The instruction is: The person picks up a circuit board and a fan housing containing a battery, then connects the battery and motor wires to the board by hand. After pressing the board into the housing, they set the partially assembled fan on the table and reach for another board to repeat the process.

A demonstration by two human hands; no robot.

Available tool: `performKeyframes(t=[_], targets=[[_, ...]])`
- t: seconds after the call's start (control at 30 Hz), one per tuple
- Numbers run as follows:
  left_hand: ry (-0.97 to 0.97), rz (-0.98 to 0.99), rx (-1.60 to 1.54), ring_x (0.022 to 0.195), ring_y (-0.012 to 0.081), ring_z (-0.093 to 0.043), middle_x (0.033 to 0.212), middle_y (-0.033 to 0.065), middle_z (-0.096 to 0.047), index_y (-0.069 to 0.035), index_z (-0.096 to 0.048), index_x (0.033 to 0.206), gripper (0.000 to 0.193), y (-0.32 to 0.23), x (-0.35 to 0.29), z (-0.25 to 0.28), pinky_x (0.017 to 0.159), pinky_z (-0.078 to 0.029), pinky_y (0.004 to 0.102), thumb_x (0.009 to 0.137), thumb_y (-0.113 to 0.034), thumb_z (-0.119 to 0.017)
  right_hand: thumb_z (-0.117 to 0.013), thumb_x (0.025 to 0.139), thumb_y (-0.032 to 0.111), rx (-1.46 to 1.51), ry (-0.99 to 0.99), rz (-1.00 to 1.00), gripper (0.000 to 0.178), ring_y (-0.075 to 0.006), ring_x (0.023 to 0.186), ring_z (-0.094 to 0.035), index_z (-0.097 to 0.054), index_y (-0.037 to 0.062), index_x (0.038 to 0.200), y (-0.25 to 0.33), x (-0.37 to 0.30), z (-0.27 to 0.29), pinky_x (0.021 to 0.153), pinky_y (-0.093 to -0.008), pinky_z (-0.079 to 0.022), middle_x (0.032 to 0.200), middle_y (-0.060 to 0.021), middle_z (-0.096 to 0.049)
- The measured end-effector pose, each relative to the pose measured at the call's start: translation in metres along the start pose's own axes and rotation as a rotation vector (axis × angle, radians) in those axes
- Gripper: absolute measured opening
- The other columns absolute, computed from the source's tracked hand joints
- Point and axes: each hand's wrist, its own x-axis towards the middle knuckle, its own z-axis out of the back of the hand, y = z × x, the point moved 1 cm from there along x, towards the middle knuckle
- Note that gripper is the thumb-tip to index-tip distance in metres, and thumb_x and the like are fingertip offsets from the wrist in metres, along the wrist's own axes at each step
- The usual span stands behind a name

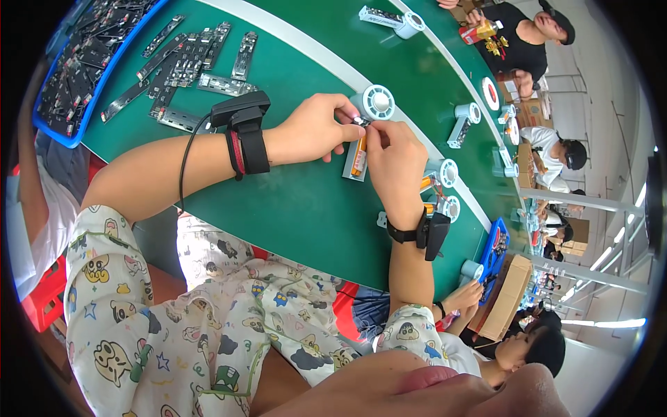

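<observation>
The handheld fan [368, 111] between both hands looks like smooth, pale blue-grey plastic with a slight sheen; an orange cell [359, 156] with a glossy wrap sits in its open handle. Beneath the fan, the table [292, 201] has a matt green mat with a paler strip along it. Left of the fan lie circuit boards [194, 62], dark with dull metal parts. Beyond them, a tray [76, 132] of glossy blue plastic.

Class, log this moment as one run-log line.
left hand: pinching small part at fan unit | right hand: pinching same spot | surface: green bench
</observation>
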Motion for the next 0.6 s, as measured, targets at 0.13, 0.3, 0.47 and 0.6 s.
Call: performKeyframes(t=[0.13, 0.3, 0.47, 0.6], targets=[[-0.005, 0.006, 0.002, 0.066, 0.0132, -0.066, 0.102, 0.0084, -0.061, 0.006, -0.060, 0.117, 0.031, 0.000, 0.000, 0.000, 0.045, -0.050, 0.0264, 0.096, -0.015, -0.070, -0.070, 0.092, 0.010, -0.027, -0.047, -0.002, 0.013, -0.0306, 0.073, -0.070, -0.072, -0.0004, 0.099, -0.004, -0.001, -0.006, 0.063, -0.0395, -0.055, 0.090, -0.0143, -0.070], [-0.023, -0.013, -0.029, 0.066, 0.0139, -0.066, 0.099, 0.0100, -0.064, 0.006, -0.061, 0.115, 0.032, 0.001, -0.001, -0.001, 0.047, -0.053, 0.0282, 0.095, -0.017, -0.071, -0.068, 0.094, 0.012, -0.092, 0.069, 0.112, 0.015, -0.0334, 0.075, -0.070, -0.072, -0.0005, 0.102, 0.006, -0.004, 0.011, 0.065, -0.0408, -0.055, 0.094, -0.0158, -0.071], [-0.006, -0.003, -0.068, 0.067, 0.0148, -0.067, 0.094, 0.0110, -0.065, 0.006, -0.061, 0.113, 0.031, -0.005, -0.001, 0.000, 0.050, -0.056, 0.0291, 0.095, -0.016, -0.071, -0.065, 0.097, 0.014, -0.220, 0.235, 0.030, 0.020, -0.0383, 0.079, -0.068, -0.070, 0.0021, 0.111, 0.018, -0.006, 0.020, 0.067, -0.0439, -0.055, 0.098, -0.0181, -0.070], [0.074, 0.044, -0.064, 0.065, 0.0132, -0.065, 0.090, 0.0084, -0.066, 0.006, -0.060, 0.117, 0.028, 0.000, 0.006, 0.006, 0.051, -0.055, 0.0269, 0.096, -0.012, -0.068, -0.062, 0.098, 0.014, -0.147, 0.370, -0.024, 0.025, -0.0390, 0.080, -0.067, -0.067, 0.0026, 0.120, 0.010, -0.006, 0.028, 0.069, -0.0449, -0.054, 0.096, -0.0189, -0.069]])
